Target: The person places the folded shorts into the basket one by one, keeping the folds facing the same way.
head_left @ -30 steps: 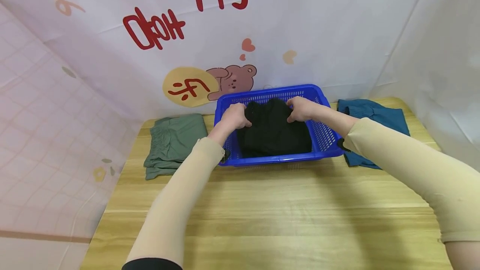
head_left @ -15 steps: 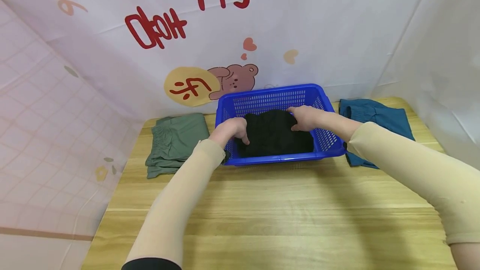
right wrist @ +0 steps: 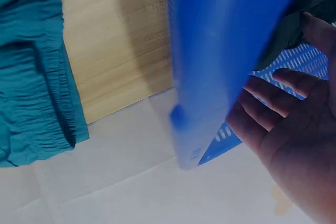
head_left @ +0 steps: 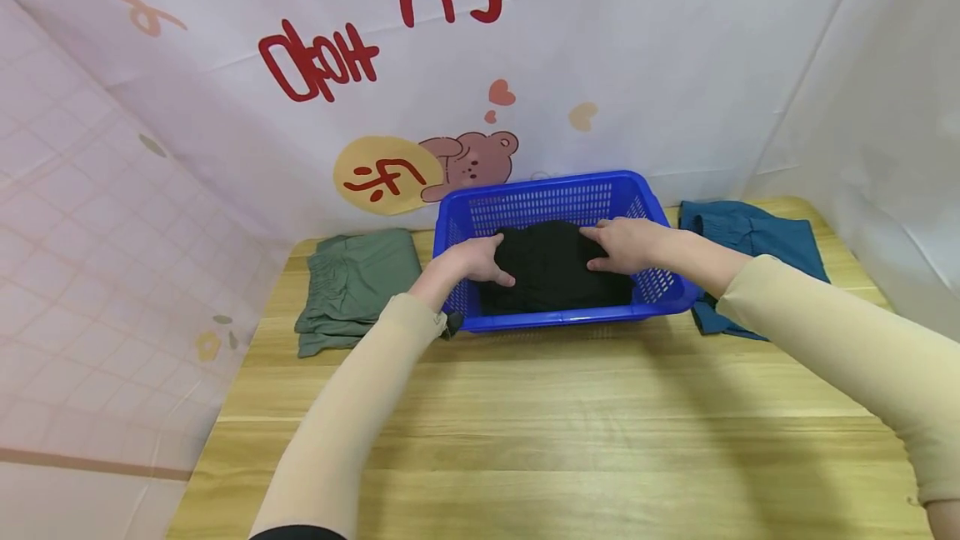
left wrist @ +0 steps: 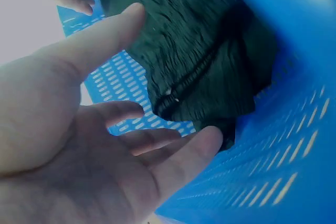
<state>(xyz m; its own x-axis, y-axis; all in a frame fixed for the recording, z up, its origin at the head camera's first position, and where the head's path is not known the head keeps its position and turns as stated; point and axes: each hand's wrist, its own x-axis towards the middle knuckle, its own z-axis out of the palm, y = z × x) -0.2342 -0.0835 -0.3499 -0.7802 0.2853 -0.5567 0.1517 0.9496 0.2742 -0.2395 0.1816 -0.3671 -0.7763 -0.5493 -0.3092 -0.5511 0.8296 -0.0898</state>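
Note:
A black folded garment (head_left: 555,269) with a gathered waistband lies inside the blue plastic basket (head_left: 558,319). My left hand (head_left: 477,261) is over the basket's left side, at the garment's left edge. In the left wrist view its fingers (left wrist: 186,163) are spread and relaxed, gripping no cloth. At the garment's right edge is my right hand (head_left: 630,244), with loosely extended fingers (right wrist: 268,95) in the right wrist view. Its thumb appears to be at the dark cloth; whether it touches is unclear.
Folded green pants (head_left: 363,286) lie on the wooden table (head_left: 555,423) left of the basket. To its right are folded teal pants (head_left: 765,232), partly hidden by my right arm. A printed white cloth wall (head_left: 660,48) stands close behind the basket.
The black garment has gone from being held up by its top edge to lying lower in the basket. Both hands have let go and their fingers have spread.

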